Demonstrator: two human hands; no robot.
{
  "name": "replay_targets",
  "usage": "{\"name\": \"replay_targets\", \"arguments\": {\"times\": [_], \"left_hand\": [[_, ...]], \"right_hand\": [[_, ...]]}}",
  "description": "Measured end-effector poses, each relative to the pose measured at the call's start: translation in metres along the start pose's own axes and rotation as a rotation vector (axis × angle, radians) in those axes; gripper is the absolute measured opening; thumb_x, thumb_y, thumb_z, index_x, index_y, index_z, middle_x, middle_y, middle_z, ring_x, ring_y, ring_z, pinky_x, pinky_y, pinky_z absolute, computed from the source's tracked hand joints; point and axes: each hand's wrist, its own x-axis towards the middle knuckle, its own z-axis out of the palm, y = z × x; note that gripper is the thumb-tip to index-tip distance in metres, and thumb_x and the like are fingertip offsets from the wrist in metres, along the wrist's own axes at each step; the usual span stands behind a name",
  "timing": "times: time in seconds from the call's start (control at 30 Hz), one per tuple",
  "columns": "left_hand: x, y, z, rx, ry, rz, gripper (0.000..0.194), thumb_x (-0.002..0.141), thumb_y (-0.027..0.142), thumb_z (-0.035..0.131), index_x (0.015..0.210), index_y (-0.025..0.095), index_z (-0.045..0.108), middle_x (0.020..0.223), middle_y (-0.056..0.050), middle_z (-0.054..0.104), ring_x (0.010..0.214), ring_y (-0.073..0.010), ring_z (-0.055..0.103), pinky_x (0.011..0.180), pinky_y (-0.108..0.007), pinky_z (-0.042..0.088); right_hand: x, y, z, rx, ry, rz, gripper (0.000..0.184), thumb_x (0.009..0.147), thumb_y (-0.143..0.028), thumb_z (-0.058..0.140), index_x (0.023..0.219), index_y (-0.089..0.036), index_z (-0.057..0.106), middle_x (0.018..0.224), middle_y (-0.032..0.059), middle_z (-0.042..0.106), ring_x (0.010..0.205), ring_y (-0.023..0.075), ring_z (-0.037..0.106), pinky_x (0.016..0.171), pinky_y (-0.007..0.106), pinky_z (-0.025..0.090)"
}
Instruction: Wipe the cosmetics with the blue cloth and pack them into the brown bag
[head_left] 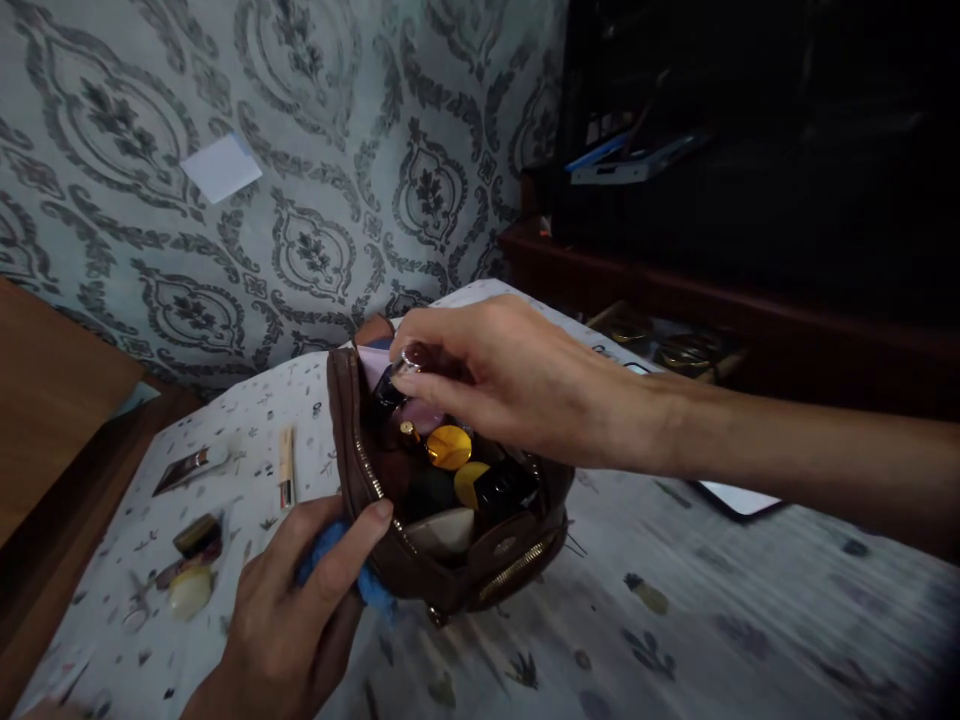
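Observation:
A brown zip bag (487, 560) stands open on a patterned cloth, full of small cosmetic containers, two with round gold lids (448, 446). My right hand (510, 385) reaches over the bag's mouth and pinches a small dark bottle with a shiny cap (401, 368) between thumb and fingers. My left hand (289, 620) grips the bag's near left edge, thumb on the zip rim, with a blue fuzzy cloth (367, 585) pressed under the fingers.
On the cloth-covered surface (675, 620) to the left lie a small sachet (187, 468), a thin stick (286, 466), a dark jar (198, 535) and a pale round item (189, 592). A dark wooden shelf (675, 290) runs at the right. A patterned wall stands behind.

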Motion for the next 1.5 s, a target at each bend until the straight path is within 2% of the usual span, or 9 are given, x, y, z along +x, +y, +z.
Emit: {"name": "replay_targets", "arguments": {"times": [0.1, 0.2, 0.37, 0.53, 0.73, 0.93, 1.1, 1.3, 1.5], "left_hand": [[0.003, -0.001, 0.000, -0.014, 0.036, 0.039, 0.069, 0.091, 0.005, 0.048, 0.154, 0.027, 0.033, 0.117, -0.012, 0.055, 0.100, -0.0179, 0.060, 0.075, -0.022, 0.054], [0.005, -0.001, 0.001, -0.024, 0.043, 0.037, 0.069, 0.091, 0.004, 0.049, 0.154, 0.027, 0.033, 0.117, -0.011, 0.054, 0.101, -0.0168, 0.059, 0.077, -0.021, 0.054], [0.003, -0.003, 0.002, -0.030, 0.040, 0.038, 0.071, 0.090, 0.003, 0.050, 0.155, 0.026, 0.033, 0.117, -0.011, 0.054, 0.099, -0.0162, 0.059, 0.075, -0.020, 0.054], [0.002, -0.004, 0.004, -0.026, 0.035, 0.049, 0.072, 0.090, 0.004, 0.049, 0.156, 0.027, 0.030, 0.118, -0.012, 0.053, 0.101, -0.0165, 0.059, 0.076, -0.021, 0.054], [0.004, -0.002, 0.003, -0.031, 0.044, 0.038, 0.072, 0.090, 0.003, 0.049, 0.156, 0.028, 0.031, 0.119, -0.012, 0.054, 0.101, -0.0165, 0.059, 0.074, -0.020, 0.053], [0.004, -0.001, 0.005, -0.027, 0.053, 0.026, 0.072, 0.091, 0.004, 0.049, 0.156, 0.028, 0.030, 0.120, -0.011, 0.054, 0.100, -0.0157, 0.059, 0.073, -0.019, 0.052], [0.003, 0.000, 0.005, -0.038, 0.054, 0.028, 0.072, 0.091, 0.003, 0.049, 0.156, 0.027, 0.030, 0.120, -0.011, 0.053, 0.101, -0.0154, 0.059, 0.077, -0.019, 0.051], [0.002, 0.001, 0.006, -0.016, 0.054, 0.019, 0.067, 0.094, 0.008, 0.048, 0.156, 0.026, 0.030, 0.116, -0.011, 0.053, 0.099, -0.0161, 0.059, 0.075, -0.019, 0.051], [0.004, 0.002, 0.005, -0.023, 0.040, 0.007, 0.067, 0.093, 0.006, 0.047, 0.155, 0.026, 0.031, 0.116, -0.011, 0.053, 0.100, -0.0155, 0.059, 0.077, -0.018, 0.052]], "right_hand": [[0.012, -0.001, 0.000, -0.079, -0.144, 0.014, 0.007, 0.092, -0.014, 0.057, 0.089, -0.016, 0.063, 0.073, -0.0013, 0.064, 0.070, 0.0104, 0.060, 0.062, 0.022, 0.040], [0.021, -0.003, 0.001, -0.177, -0.258, 0.017, 0.009, 0.092, -0.012, 0.056, 0.092, -0.016, 0.063, 0.075, -0.0004, 0.065, 0.069, 0.0110, 0.057, 0.063, 0.023, 0.038], [0.032, 0.002, 0.013, -0.329, -0.358, -0.019, 0.010, 0.092, -0.015, 0.057, 0.093, -0.016, 0.067, 0.083, 0.0041, 0.068, 0.072, 0.0143, 0.059, 0.064, 0.026, 0.037], [0.042, 0.007, 0.025, -0.443, -0.453, -0.010, 0.012, 0.088, -0.015, 0.060, 0.096, -0.014, 0.070, 0.088, 0.0080, 0.070, 0.073, 0.0181, 0.062, 0.060, 0.028, 0.036], [0.045, 0.008, 0.028, -0.473, -0.475, -0.004, 0.024, 0.086, -0.010, 0.058, 0.105, -0.019, 0.069, 0.090, 0.0064, 0.070, 0.074, 0.0181, 0.063, 0.059, 0.027, 0.035], [0.046, 0.010, 0.028, -0.445, -0.523, 0.002, 0.031, 0.080, -0.003, 0.057, 0.106, -0.017, 0.068, 0.084, 0.0049, 0.070, 0.067, 0.0150, 0.059, 0.059, 0.027, 0.033], [0.047, 0.012, 0.027, -0.431, -0.550, -0.002, 0.033, 0.081, -0.002, 0.058, 0.110, -0.016, 0.068, 0.083, 0.0042, 0.070, 0.064, 0.0137, 0.058, 0.060, 0.026, 0.034], [0.046, 0.015, 0.026, -0.397, -0.555, 0.018, 0.026, 0.087, -0.008, 0.055, 0.105, -0.018, 0.070, 0.078, 0.0036, 0.070, 0.062, 0.0135, 0.058, 0.059, 0.026, 0.034], [0.044, 0.013, 0.021, -0.422, -0.506, -0.023, 0.030, 0.082, -0.009, 0.060, 0.110, -0.018, 0.067, 0.089, 0.0049, 0.070, 0.069, 0.0149, 0.060, 0.056, 0.026, 0.031]]}}
